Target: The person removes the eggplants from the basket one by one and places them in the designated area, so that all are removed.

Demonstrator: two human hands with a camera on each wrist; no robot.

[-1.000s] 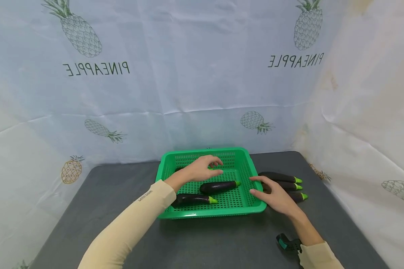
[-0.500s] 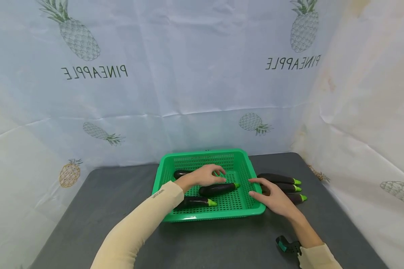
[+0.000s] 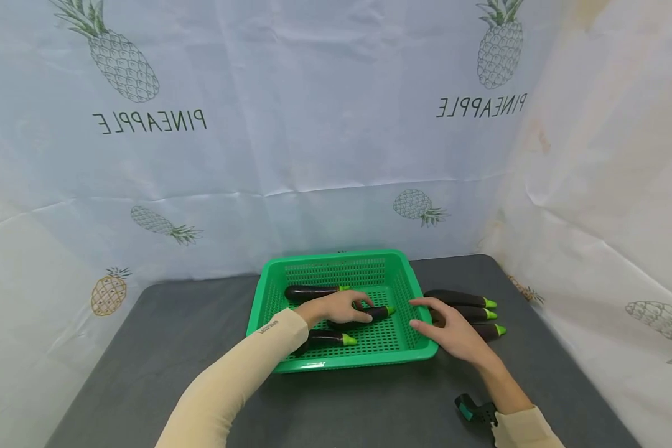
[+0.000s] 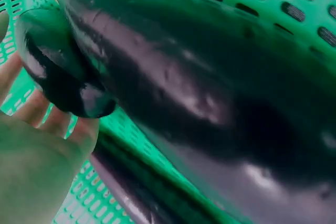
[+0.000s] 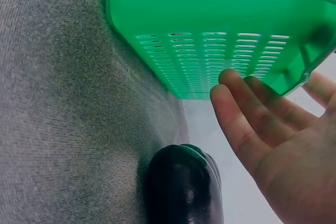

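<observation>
A green plastic basket (image 3: 344, 364) stands at the far middle of the table with three dark eggplants in it. My left hand (image 3: 340, 307) reaches into it from the left, fingers and thumb around the middle eggplant (image 3: 379, 313). In the left wrist view, the fingers curl against that eggplant's end (image 4: 63, 66), beside a larger-looking eggplant (image 4: 199, 98) up close. Another eggplant (image 3: 312, 294) lies along the back, and one (image 3: 329, 338) near the front, partly behind the sleeve. My right hand (image 3: 450, 330) is at the basket's right rim, fingers relaxed and spread, holding nothing.
Three more eggplants (image 3: 462, 298) lie side by side on the dark grey table (image 3: 336, 410), right of the basket, partly behind the right hand. A black strap device (image 3: 473, 410) sits at the right wrist. White pineapple-print sheets (image 3: 313, 124) hang around the table.
My left hand has come down and nearer onto the middle eggplant, closing around it. The back eggplant has come into fuller view. My right hand stays at the basket's right rim.
</observation>
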